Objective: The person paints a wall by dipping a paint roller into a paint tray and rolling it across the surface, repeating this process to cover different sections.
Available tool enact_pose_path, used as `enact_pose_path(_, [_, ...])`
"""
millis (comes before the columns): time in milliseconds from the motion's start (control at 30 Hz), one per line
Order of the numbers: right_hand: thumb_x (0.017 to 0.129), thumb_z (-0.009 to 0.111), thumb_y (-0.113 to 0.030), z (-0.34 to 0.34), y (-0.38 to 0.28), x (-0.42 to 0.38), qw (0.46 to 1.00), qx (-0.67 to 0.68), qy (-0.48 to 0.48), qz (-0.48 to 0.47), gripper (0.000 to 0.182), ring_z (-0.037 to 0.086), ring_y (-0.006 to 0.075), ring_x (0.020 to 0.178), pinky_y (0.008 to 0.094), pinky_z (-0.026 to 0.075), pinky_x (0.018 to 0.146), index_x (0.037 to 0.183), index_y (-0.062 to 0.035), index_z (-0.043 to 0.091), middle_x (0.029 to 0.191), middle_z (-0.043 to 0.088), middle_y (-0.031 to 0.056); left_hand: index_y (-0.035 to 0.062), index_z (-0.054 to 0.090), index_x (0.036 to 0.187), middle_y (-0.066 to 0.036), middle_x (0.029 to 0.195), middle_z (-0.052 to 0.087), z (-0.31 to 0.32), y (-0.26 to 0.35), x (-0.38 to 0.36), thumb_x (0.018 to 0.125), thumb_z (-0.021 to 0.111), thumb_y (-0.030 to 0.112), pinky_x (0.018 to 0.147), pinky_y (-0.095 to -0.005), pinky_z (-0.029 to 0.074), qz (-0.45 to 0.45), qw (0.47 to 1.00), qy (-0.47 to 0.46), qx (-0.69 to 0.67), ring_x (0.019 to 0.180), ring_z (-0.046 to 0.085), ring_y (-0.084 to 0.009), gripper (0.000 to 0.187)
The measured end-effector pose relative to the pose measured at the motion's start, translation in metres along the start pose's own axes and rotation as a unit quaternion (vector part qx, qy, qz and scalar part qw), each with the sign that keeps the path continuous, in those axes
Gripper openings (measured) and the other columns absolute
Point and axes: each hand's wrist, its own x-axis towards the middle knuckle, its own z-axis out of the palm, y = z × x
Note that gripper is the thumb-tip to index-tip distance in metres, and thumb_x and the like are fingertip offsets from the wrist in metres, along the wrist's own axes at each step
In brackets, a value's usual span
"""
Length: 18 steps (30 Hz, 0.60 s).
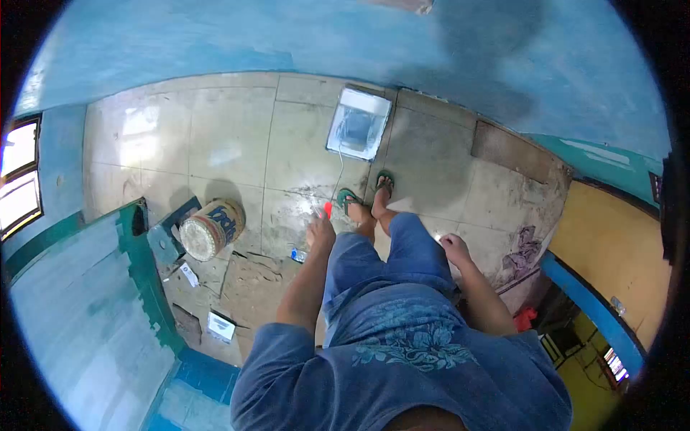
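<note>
From where I'm standing, the person's left hand [320, 233] is grasping a slim, bright-red object [328, 209], its fingers wrapping round the lower end. The hand is hanging just behind the left foot, with the red object pointing towards 12 o'clock. The right hand [454, 250] is hovering beside the right thigh, its fingers curling inward; I can't tell whether they are gripping anything.

A thin pale cord [340, 176] is trailing from a white rectangular tray with a bluish inside [368, 100], lying at 12 o'clock, down towards the green left sandal [348, 195]. My main worry is that a step could be snagging it, tugging the tray or tripping the person. The open sandals are leaving toes bare, so a slipping grip could be dropping the red object onto them. At 3 o'clock a crumpled purplish cloth [523, 248] is lying where a heel could be catching it, and at 8 o'clock broken brown sheeting [248, 287] is making the pale tiled floor [230, 144] uneven.

As for writing, the cream cylindrical bucket [203, 237] at 9 o'clock is carrying large blue lettering, turned sideways and too unclear for me to read. The small blue-and-white packet [298, 255] and the white printed panel [221, 327] are showing marks too small to make out.
</note>
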Motion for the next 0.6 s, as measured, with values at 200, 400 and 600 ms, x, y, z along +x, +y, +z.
enact_pose_path(200, [0.087, 0.053, -0.022, 0.009, -0.036, 0.009, 0.998, 0.022, 0.024, -0.045, 0.024, 0.062, 0.0277, 0.089, 0.0343, 0.048, 0.079, 0.093, -0.0023, 0.064, 0.093, 0.065, 0.0152, 0.0119, 0.044, 0.128, -0.019, 0.114, 0.053, 0.056, -0.009, 0.034, 0.087, 0.045, 0.014, 0.084, -0.0423, 0.047, 0.005, 0.999, 0.041, 0.035, 0.104, 0.055, -0.0321, 0.042])
enact_pose_path(400, [0.081, 0.058, -0.031, 0.046, 0.004, 0.043, 0.994, -0.049, -0.093, -0.03, 0.029, 0.061, 0.034, 0.094, 0.0399, 0.047, 0.086, 0.098, -0.0095, 0.068, 0.098, 0.064, 0.0179, 0.0144, 0.03, 0.139, -0.025, 0.12, 0.049, 0.086, -0.014, 0.084, 0.085, 0.047, 0.01, 0.08, -0.0443, 0.05, 0.032, 0.999, -0.016, 0.031, 0.101, 0.057, -0.0394, 0.058])
enact_pose_path(600, [0.082, 0.053, -0.035, 0.048, 0.025, 0.06, 0.957, -0.172, -0.234, -0.012, 0.034, 0.056, 0.0377, 0.102, 0.0448, 0.044, 0.09, 0.102, -0.011, 0.067, 0.108, 0.06, 0.0192, 0.0171, 0.029, 0.139, -0.022, 0.119, 0.049, 0.074, 0.03, 0.103, 0.086, 0.043, 0.011, 0.076, -0.0495, 0.05, -0.014, 0.995, -0.1, -0.026, 0.095, 0.059, -0.042, 0.055])
